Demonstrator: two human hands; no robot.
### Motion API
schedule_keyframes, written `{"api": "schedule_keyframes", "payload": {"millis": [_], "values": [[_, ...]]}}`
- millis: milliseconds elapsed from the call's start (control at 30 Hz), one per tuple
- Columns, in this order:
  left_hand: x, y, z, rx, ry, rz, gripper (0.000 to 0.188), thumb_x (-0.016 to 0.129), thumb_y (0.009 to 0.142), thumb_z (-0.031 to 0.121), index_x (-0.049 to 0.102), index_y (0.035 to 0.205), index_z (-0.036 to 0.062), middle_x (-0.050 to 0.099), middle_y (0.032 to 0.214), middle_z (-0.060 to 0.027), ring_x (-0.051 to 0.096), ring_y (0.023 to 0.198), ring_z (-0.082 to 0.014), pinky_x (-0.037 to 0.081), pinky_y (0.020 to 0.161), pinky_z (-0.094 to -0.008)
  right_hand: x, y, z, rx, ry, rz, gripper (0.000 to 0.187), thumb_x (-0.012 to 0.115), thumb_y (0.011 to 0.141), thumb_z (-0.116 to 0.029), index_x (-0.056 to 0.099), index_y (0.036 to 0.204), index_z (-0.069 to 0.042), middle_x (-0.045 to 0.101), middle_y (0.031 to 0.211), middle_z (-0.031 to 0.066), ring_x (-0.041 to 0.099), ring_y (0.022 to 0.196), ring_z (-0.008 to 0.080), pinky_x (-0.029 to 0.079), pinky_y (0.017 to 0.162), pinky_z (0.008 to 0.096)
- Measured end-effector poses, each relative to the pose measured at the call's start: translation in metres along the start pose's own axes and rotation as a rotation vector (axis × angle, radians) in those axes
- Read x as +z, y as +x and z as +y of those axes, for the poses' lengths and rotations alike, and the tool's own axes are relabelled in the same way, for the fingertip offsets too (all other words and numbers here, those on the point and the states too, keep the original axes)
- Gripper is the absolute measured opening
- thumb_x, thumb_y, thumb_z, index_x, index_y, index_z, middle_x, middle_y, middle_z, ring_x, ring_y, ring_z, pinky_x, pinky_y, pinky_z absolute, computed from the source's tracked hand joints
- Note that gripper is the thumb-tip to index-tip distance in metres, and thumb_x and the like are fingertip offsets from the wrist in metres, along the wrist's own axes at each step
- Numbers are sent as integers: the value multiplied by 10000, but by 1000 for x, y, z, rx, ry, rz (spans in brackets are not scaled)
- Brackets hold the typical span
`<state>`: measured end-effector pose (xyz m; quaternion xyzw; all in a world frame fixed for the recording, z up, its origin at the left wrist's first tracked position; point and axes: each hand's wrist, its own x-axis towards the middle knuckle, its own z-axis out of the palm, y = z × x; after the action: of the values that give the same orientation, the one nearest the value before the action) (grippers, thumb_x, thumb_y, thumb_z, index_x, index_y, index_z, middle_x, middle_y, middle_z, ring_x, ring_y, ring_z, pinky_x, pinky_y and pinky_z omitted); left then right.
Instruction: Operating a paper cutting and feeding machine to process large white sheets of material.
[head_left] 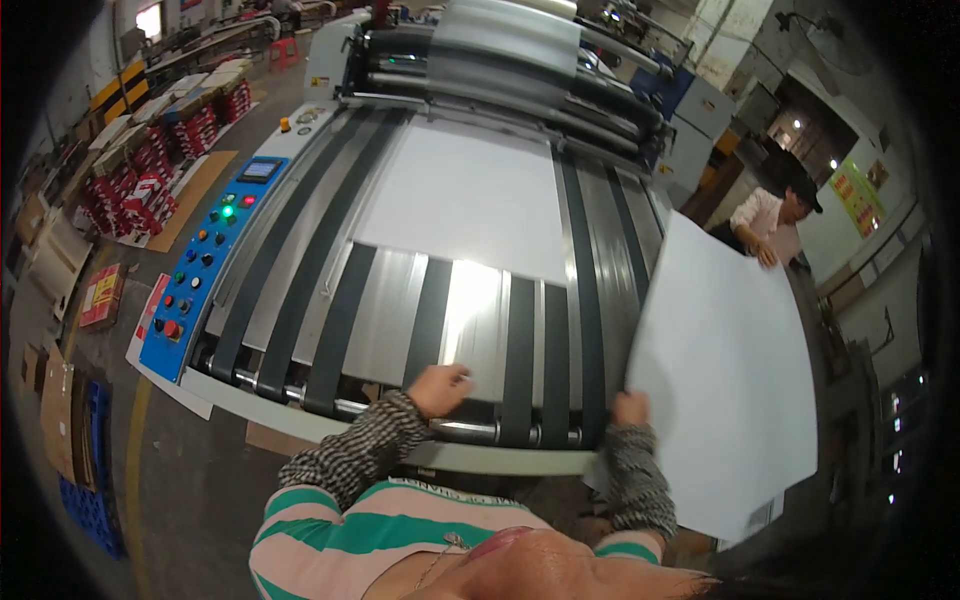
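Note:
A large white sheet (725, 370) hangs to the right of the machine, its surface bowed. My right hand (630, 408) is closed on the sheet's near left edge. At the far edge, a co-worker's hand (767, 254) touches the same sheet. My left hand (440, 390) hovers above the front of the conveyor with loosely bent fingers apart and nothing in them. Dark belts (430, 310) run lengthwise over the metal bed below it. Another white sheet (470, 200) lies flat on the belts farther back, near the rollers.
A blue control panel (208, 265) with buttons and a small screen runs along the machine's left side. Rollers carrying a clear film roll (505, 40) stand at the back. Red-and-white stacks (150, 190) and a blue pallet (90, 510) are on the left floor. A co-worker (775, 215) stands at right.

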<state>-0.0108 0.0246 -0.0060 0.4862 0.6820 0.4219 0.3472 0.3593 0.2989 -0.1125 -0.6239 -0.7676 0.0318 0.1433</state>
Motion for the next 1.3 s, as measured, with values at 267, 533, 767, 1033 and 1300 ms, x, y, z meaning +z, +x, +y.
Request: {"api": "schedule_keyframes", "payload": {"millis": [267,533,767,1033,1300], "values": [[-8,-61,-57,-207,43,-75,337,533,707,195,546,950,-38,596,846,-163,574,775,-248,435,712,-331,-7,-143,-316,-359,874,-49,180,472,757,-110,568,773,42,561,892,205,527,848,309,414,751,356],[-106,-166,-74,-485,-453,349,303,504,739,85,515,1002,-65,575,902,-90,530,776,-148,418,698,-254,-15,-138,-246,-120,204,-29,358,499,764,-271,535,1076,-99,354,1251,163,219,1199,338,105,960,554],[-120,-201,-89,-546,-673,347,304,518,749,81,512,1023,-52,569,923,-93,531,810,-153,418,737,-261,-23,-125,-257,-412,131,-270,508,454,798,-372,370,1240,-137,202,1338,165,84,1241,368,18,987,513],[-155,-148,-94,-526,-653,403,266,543,727,50,533,970,-56,587,867,-102,551,767,-169,434,707,-268,-7,-65,-301,-437,112,-362,534,456,790,-378,346,1256,-144,160,1355,155,65,1246,364,5,994,488],[-187,-93,-91,-417,-220,785,170,510,768,86,531,874,-45,563,681,-66,524,531,-121,426,481,-226,19,25,-297,-480,547,-257,341,499,781,-263,547,1064,-79,384,1225,195,274,1181,338,222,977,412]]}}
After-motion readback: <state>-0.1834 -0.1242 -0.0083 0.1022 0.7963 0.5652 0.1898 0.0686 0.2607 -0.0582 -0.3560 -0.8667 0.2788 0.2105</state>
